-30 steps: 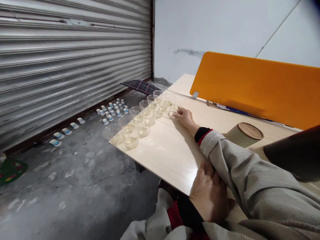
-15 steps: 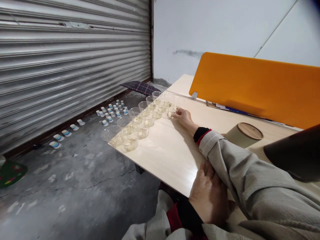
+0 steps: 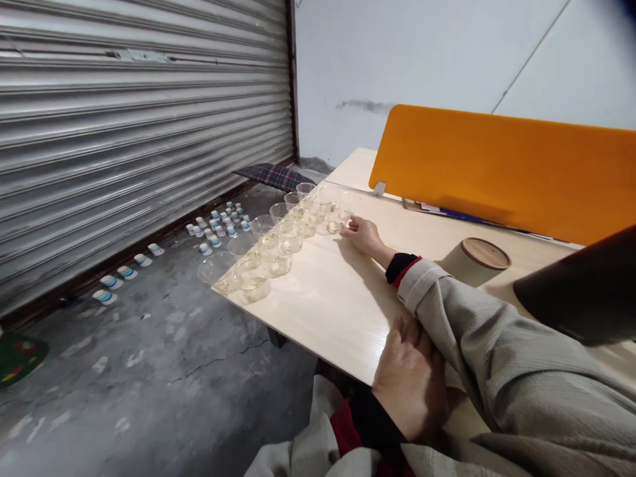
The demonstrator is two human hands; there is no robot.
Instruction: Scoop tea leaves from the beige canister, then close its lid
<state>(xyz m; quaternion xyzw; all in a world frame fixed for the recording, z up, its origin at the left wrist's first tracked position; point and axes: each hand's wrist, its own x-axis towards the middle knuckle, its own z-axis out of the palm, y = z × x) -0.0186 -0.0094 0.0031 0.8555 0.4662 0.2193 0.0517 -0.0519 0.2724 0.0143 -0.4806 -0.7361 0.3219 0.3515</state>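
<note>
My right hand (image 3: 362,234) reaches out over the table, its fingers closed at the lower side of a clear plastic cup (image 3: 334,226) that stands at the near right of a group. Several more clear plastic cups (image 3: 256,287) stand in rows along the table's left edge, with small dark specks low in them. My left hand (image 3: 410,377) lies on the table close to my body, fingers stretched out and partly hidden beneath my right forearm. It holds nothing that I can see.
A pale wooden table (image 3: 318,311) carries an orange divider panel (image 3: 497,172), a canister with a wooden lid (image 3: 484,254) and a dark cylinder (image 3: 586,298). Several small white-and-blue paper cups (image 3: 127,272) stand on the concrete floor (image 3: 163,371) by the metal shutter (image 3: 149,132).
The view has shifted slightly, so the scene sits a little further left. My right hand stays at the same cup, and my left hand remains resting on the table.
</note>
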